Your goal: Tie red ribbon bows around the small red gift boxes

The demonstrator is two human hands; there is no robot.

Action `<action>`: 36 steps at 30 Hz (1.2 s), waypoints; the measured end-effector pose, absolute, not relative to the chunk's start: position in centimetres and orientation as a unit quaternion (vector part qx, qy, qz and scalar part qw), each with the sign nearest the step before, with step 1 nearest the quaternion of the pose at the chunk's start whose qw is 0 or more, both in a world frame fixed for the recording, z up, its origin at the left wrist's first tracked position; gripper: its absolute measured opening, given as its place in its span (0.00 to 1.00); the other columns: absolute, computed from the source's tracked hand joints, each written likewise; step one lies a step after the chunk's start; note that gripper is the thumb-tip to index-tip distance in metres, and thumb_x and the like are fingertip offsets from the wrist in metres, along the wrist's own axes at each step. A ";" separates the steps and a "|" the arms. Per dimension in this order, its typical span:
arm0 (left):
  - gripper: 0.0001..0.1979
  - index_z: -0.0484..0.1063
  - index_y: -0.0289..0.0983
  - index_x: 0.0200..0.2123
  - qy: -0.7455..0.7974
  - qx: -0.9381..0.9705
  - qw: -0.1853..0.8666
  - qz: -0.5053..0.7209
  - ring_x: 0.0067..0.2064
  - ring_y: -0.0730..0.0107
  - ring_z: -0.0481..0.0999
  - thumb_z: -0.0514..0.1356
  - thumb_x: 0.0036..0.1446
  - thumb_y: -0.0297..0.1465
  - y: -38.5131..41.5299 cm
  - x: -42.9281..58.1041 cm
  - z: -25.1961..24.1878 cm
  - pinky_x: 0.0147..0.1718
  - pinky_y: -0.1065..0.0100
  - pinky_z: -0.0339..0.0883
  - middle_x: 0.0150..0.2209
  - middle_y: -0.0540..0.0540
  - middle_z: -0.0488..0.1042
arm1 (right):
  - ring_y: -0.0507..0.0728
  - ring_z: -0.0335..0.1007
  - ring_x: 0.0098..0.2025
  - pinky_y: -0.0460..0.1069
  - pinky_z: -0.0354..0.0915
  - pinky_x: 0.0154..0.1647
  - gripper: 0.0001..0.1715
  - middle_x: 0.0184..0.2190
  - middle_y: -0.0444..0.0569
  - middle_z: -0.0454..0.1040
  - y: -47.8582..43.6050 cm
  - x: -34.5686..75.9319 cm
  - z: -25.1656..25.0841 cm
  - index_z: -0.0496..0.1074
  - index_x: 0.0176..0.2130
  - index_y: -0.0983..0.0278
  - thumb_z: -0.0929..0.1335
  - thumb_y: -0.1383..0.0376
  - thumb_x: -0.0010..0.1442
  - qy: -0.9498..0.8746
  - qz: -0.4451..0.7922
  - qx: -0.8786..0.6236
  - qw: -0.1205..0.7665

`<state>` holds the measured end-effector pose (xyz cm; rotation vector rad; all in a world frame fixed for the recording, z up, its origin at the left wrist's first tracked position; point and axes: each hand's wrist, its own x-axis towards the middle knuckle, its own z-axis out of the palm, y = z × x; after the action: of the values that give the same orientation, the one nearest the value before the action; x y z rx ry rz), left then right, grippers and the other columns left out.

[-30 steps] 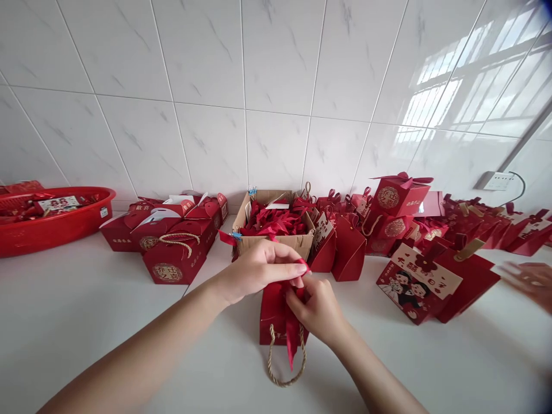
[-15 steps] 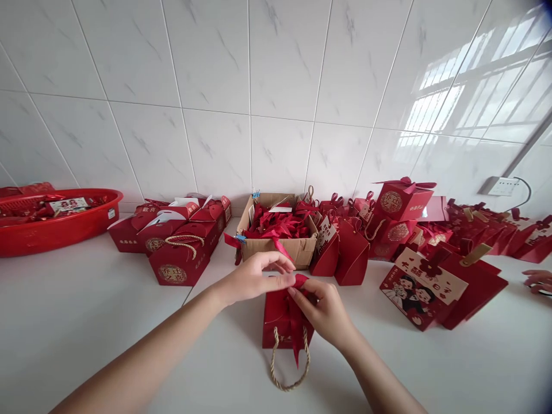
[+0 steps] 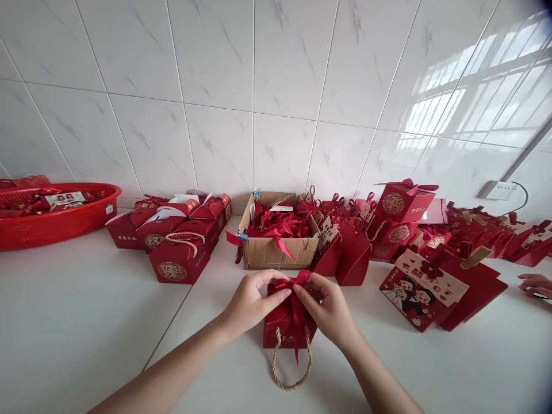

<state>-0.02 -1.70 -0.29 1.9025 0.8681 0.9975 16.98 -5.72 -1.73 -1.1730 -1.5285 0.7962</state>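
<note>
A small red gift box (image 3: 273,333) stands on the white table in front of me, its beige rope handle (image 3: 290,386) hanging down on the near side. Over its top lies a red ribbon (image 3: 297,322), gathered into loops, with one tail falling down the front. My left hand (image 3: 254,299) pinches the ribbon's left part between thumb and fingers. From the other side my right hand (image 3: 330,305) grips the right loop, thumb close to the middle of the bow. Just behind, a cardboard box (image 3: 280,253) holds many loose red ribbons (image 3: 284,221).
Several red gift boxes (image 3: 185,259) stand to the left, beside a red plastic basin (image 3: 64,224). On the right are a printed gift bag (image 3: 418,293), stacked boxes (image 3: 403,204) and more bags. Another person's hand (image 3: 537,284) shows at the right edge. A tiled wall rises behind.
My left hand has come down from above the box and now pinches the ribbon beside my right hand. A loop shows on the left side. The ribbon end over the cardboard box has dropped.
</note>
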 end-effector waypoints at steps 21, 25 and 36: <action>0.07 0.75 0.36 0.35 0.350 0.734 0.433 0.389 0.40 0.64 0.75 0.62 0.53 0.32 -1.6 0.1 -0.6 0.41 0.66 0.67 0.36 0.46 0.79 | 0.51 0.65 0.29 0.45 0.63 0.28 0.07 0.36 0.47 0.75 -6.2 17.5 -1.8 0.70 0.39 0.62 0.65 0.69 0.59 -0.715 0.180 -0.468 0.487; 0.07 0.76 0.36 0.36 0.355 0.740 0.418 0.389 0.40 0.66 0.76 0.62 0.52 0.30 -1.6 0.1 -0.4 0.40 0.68 0.68 0.36 0.47 0.79 | 0.53 0.68 0.33 0.46 0.66 0.33 0.12 0.36 0.50 0.75 -6.2 17.5 -1.9 0.73 0.43 0.63 0.64 0.69 0.60 -0.736 0.108 -0.471 0.475; 0.05 0.76 0.36 0.33 0.363 0.749 0.383 0.401 0.37 0.67 0.76 0.63 0.51 0.30 -1.7 0.1 -0.5 0.38 0.69 0.69 0.34 0.48 0.79 | 0.53 0.65 0.30 0.47 0.65 0.29 0.07 0.32 0.50 0.70 -6.6 17.3 -1.5 0.75 0.35 0.65 0.67 0.65 0.58 -0.738 0.159 -0.474 0.453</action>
<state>0.14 -1.74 -0.53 1.9094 0.9270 1.0232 17.25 -6.59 -1.55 -1.1710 -1.8218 0.3923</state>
